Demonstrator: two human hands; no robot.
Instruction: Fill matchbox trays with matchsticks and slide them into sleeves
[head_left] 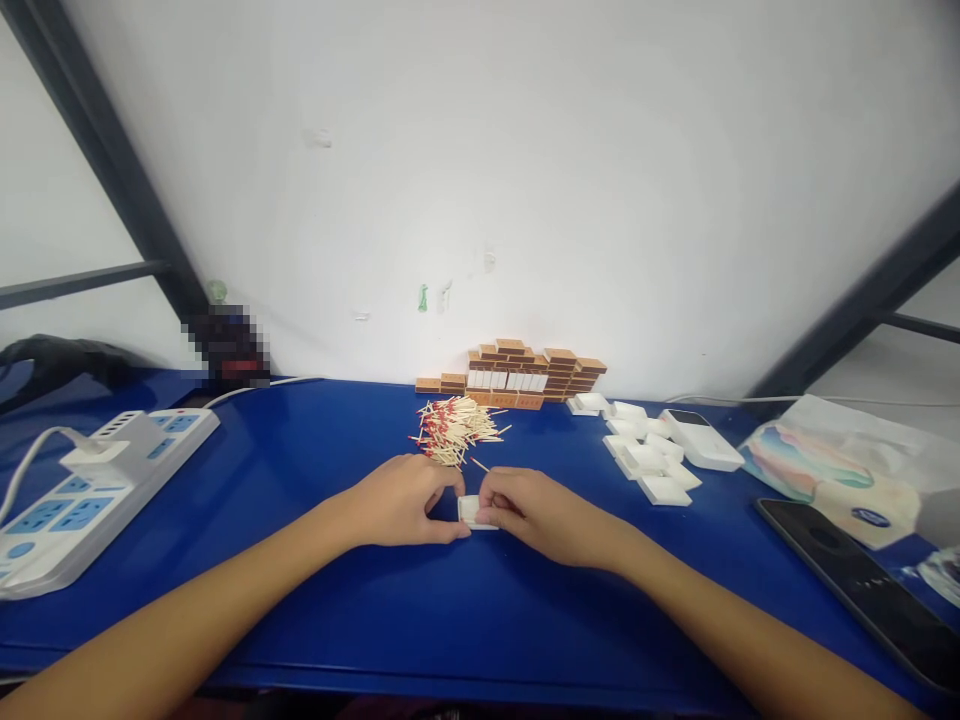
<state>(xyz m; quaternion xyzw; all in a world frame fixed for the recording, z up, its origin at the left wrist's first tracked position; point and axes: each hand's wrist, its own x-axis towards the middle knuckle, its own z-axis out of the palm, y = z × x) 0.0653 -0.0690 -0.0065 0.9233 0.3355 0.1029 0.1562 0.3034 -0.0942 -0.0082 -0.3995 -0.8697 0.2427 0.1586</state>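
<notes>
A small white matchbox tray [468, 510] lies on the blue table in front of me. My left hand [409, 502] grips its left end between thumb and fingers. Over the tray's right part is my right hand [525, 510], its fingers closed in a pinch; what they hold, if anything, is hidden. A single matchstick [480, 464] shows just behind the right hand, and I cannot tell whether it touches the fingers. Beyond my hands is a loose heap of red-tipped matches [457, 428].
Stacked brown matchboxes [562, 375] stand against the wall. White empty trays [645, 450] lie to the right, beside a white device [701, 440], a tissue pack [825, 465] and a phone [862, 590]. A power strip [112, 500] with a cable is at left.
</notes>
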